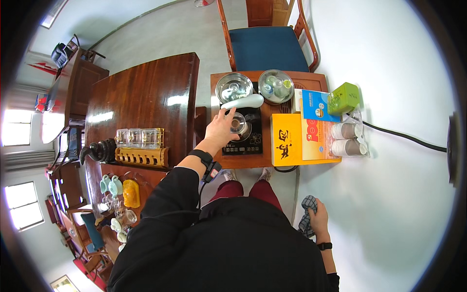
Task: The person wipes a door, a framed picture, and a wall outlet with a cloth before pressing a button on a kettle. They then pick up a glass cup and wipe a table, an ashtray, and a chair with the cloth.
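Note:
Fingers spread, my left hand (221, 130) is at the rim of a small glass vessel (238, 124) on a black electric hot plate (251, 146). Whether it grips the vessel cannot be told. Just beyond the fingertips, a pale handle-like piece (243, 102) lies across the plate's far part. Behind it stand a glass-lidded steel pot (233, 87) and a second lidded round pot (276, 87) with cups inside. Low at my right side, my right hand (319, 219) holds a bunched grey checked cloth (307, 215).
Right of the hot plate lie a yellow box (285, 140), a blue booklet (318, 104), a green container (343, 98) and bagged paper cups (344, 140). A wooden table (146, 91) with a cup rack (140, 157) and teaware is at left. A blue-seated chair (268, 49) stands beyond.

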Tool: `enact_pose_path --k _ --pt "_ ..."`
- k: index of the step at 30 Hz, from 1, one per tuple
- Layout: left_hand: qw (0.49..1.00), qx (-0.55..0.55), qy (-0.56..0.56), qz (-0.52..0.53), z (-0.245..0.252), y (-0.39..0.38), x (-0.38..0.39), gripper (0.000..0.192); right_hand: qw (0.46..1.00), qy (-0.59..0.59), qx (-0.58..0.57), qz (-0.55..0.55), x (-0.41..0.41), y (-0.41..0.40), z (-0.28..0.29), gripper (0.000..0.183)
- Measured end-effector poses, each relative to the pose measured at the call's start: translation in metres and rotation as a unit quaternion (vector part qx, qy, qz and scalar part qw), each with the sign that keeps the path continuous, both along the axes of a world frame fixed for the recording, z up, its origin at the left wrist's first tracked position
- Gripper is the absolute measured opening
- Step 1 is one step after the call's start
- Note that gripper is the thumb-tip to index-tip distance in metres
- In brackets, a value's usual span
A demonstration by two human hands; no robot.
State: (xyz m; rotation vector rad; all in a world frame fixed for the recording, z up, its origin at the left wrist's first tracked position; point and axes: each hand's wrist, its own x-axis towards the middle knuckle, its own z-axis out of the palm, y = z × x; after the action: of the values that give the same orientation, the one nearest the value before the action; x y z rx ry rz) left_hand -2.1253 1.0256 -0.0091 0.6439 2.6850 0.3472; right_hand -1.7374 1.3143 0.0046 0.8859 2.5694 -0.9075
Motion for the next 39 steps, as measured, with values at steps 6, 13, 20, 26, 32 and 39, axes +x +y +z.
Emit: enact_pose_path --k 6,13,20,26,32,39 --pt "0.997 -0.035 -0.009 -0.070 0.002 0.010 -0.007 0.094 1.000 -0.024 0.005 -0.004 0.014 -0.005 -0.008 0.048" --pt "1.000 0.003 -0.006 -0.011 -0.005 0.004 -0.008 0.087 1.000 0.005 0.018 0.005 0.012 0.002 -0.013 0.048" --pt "0.638 0.540 -0.455 0.305 0.011 -0.074 0.004 0.055 0.997 0.009 0.021 0.069 -0.009 0.008 -0.017 0.050" --pt "0.491 0.696 -0.435 0.292 0.042 -0.161 0.052 0.063 0.991 0.012 -0.053 0.119 -0.055 0.013 -0.031 0.049" --pt "0.782 0.451 -0.058 0.427 0.072 -0.227 0.093 0.076 0.969 -0.007 -0.024 0.246 -0.111 0.059 -0.088 0.052" --pt "0.807 0.200 0.185 0.524 0.134 -0.370 0.162 0.079 0.937 -0.025 -0.164 0.307 -0.189 0.062 -0.106 0.043"
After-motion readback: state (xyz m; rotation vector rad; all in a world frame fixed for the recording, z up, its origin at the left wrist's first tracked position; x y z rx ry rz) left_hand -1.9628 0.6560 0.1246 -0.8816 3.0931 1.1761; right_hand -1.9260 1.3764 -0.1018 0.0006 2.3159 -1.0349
